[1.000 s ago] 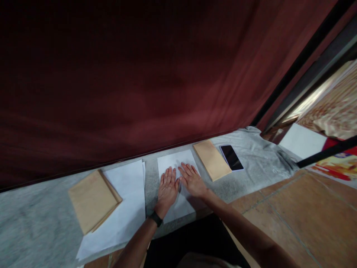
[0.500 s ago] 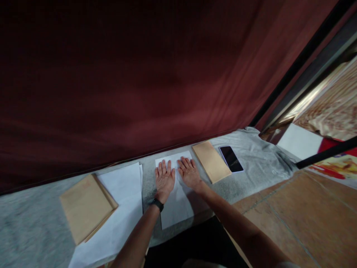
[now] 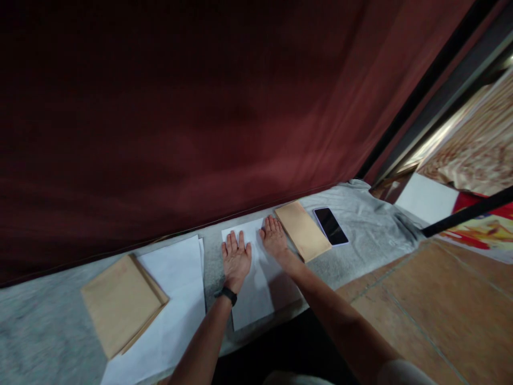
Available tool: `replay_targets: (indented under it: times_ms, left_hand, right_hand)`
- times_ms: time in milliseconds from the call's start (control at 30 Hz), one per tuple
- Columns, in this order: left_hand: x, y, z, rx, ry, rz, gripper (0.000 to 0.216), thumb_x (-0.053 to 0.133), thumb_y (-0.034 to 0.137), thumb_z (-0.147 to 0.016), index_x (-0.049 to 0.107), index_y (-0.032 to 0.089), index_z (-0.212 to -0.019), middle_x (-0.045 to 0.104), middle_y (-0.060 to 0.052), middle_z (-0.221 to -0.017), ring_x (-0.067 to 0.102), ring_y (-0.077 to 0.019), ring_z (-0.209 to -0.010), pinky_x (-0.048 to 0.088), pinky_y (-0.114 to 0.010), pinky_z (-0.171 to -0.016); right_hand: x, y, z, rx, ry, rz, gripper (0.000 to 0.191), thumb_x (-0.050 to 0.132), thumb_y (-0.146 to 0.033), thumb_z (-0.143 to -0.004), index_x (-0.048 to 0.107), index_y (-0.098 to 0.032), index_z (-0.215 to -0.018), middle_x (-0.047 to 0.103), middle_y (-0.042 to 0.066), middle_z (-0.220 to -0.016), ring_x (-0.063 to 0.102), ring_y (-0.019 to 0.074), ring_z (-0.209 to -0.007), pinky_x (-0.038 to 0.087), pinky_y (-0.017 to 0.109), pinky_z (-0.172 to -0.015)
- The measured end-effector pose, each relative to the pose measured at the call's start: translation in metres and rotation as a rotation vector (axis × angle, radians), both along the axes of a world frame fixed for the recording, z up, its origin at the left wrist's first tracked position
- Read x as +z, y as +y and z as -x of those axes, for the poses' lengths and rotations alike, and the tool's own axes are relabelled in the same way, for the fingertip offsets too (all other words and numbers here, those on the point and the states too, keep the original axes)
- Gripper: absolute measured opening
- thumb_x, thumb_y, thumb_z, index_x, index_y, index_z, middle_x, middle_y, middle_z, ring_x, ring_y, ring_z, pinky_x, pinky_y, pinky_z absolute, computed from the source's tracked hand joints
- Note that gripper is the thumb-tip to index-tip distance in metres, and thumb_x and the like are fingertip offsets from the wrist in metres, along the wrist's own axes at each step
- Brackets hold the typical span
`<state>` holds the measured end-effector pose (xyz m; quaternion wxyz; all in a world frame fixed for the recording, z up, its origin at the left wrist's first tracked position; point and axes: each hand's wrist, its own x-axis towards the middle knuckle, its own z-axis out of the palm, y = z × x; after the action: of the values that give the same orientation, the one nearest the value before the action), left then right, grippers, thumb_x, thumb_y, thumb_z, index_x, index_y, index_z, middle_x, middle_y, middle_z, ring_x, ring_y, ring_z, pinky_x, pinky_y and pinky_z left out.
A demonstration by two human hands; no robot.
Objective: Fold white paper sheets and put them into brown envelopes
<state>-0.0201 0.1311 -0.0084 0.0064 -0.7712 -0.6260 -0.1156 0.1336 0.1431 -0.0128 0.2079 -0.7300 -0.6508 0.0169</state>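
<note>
Curtain [image 3: 200,107] in dark red fills most of your view, hanging behind a counter [image 3: 360,235] covered in grey cloth. At the left of the counter lies a spread of loose paper [image 3: 176,305], with a stack of brown envelopes [image 3: 120,302] resting on its left part. In front of you is the white sheet [image 3: 250,299], its near edge at the counter's lip. It may be folded, but the blur hides any crease. A single brown envelope [image 3: 302,230] lies just beside its right edge.

Your hands have drawn apart since a moment ago. Your left hand [image 3: 235,259] lies flat and spread on the sheet's middle. Your right hand [image 3: 274,238] has slid to the far right corner, also flat, gripping nothing. A dark phone [image 3: 331,225] lies past the envelope, and a black wristband [image 3: 226,294] circles your left wrist.
</note>
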Motion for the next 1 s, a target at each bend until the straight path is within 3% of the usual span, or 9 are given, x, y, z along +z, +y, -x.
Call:
replay_targets:
  times_ms: [100,200,367,533,633,767,833,1000]
  left_hand:
    - [0.001,0.0,0.0,-0.003,-0.005,0.021,0.058,0.033,0.037,-0.103,0.035,0.015,-0.157,0.023,-0.018,-0.165,0.021,-0.0302,-0.154,0.018,-0.054,-0.123]
    - [0.001,-0.001,0.001,-0.015,-0.008,0.024,0.058,0.034,0.037,-0.103,0.035,0.015,-0.157,0.024,-0.017,-0.165,0.021,-0.03,-0.154,0.019,-0.054,-0.123]
    - [0.004,-0.001,0.003,-0.04,-0.031,-0.006,0.057,0.03,0.037,-0.104,0.039,0.012,-0.154,0.03,-0.02,-0.162,0.026,-0.0301,-0.152,0.021,-0.053,-0.123]
    - [0.013,-0.008,0.008,-0.08,-0.055,-0.025,0.058,0.025,0.034,-0.104,0.039,0.005,-0.153,0.038,-0.022,-0.158,0.031,-0.0303,-0.151,0.024,-0.054,-0.122]
    - [0.013,-0.041,0.013,-0.195,-0.082,-0.053,0.057,0.028,0.033,-0.104,0.036,0.01,-0.155,0.037,-0.017,-0.16,0.028,-0.028,-0.152,0.026,-0.053,-0.122]
    - [0.003,-0.107,0.021,-0.381,-0.048,-0.049,0.054,0.033,0.031,-0.103,0.038,0.017,-0.155,0.035,-0.012,-0.162,0.027,-0.0275,-0.152,0.027,-0.054,-0.122]
    - [-0.001,-0.132,0.027,-0.397,-0.011,-0.054,0.054,0.036,0.032,-0.102,0.041,0.018,-0.154,0.037,-0.013,-0.161,0.027,-0.0292,-0.152,0.027,-0.056,-0.121]
    - [0.003,-0.154,0.043,-0.388,0.023,-0.058,0.056,0.038,0.041,-0.103,0.044,0.017,-0.153,0.037,-0.014,-0.161,0.031,-0.031,-0.15,0.029,-0.055,-0.121]
  right_hand:
    - [0.001,-0.031,0.014,0.112,-0.002,-0.039,0.061,0.032,-0.035,-0.105,0.026,-0.005,-0.158,0.037,0.021,-0.159,0.034,0.0313,-0.149,0.026,0.053,-0.122]
    - [-0.002,-0.081,0.022,0.261,-0.047,-0.05,0.059,0.037,-0.034,-0.104,0.03,-0.014,-0.159,0.035,0.014,-0.161,0.035,0.0291,-0.149,0.026,0.05,-0.123]
    - [-0.006,-0.14,0.013,0.24,-0.06,-0.069,0.058,0.047,-0.038,-0.101,0.041,-0.014,-0.153,0.039,0.016,-0.159,0.038,0.0305,-0.146,0.027,0.052,-0.122]
    - [-0.002,-0.144,0.009,0.207,-0.07,-0.071,0.056,0.047,-0.039,-0.102,0.043,-0.015,-0.153,0.039,0.017,-0.159,0.038,0.0298,-0.146,0.026,0.051,-0.122]
    - [-0.001,-0.141,0.011,0.204,-0.076,-0.071,0.055,0.047,-0.04,-0.102,0.044,-0.016,-0.152,0.039,0.016,-0.159,0.038,0.0299,-0.147,0.025,0.05,-0.122]
    - [-0.002,-0.143,0.01,0.226,-0.093,-0.064,0.056,0.046,-0.041,-0.103,0.041,-0.017,-0.153,0.036,0.016,-0.16,0.036,0.03,-0.148,0.025,0.05,-0.121]
    - [-0.002,-0.143,0.009,0.228,-0.103,-0.051,0.056,0.045,-0.041,-0.103,0.041,-0.017,-0.154,0.035,0.016,-0.161,0.036,0.0298,-0.147,0.026,0.05,-0.12]
    - [0.003,-0.143,0.007,0.226,-0.121,-0.034,0.053,0.044,-0.04,-0.104,0.044,-0.017,-0.152,0.039,0.015,-0.159,0.039,0.029,-0.146,0.026,0.048,-0.12]
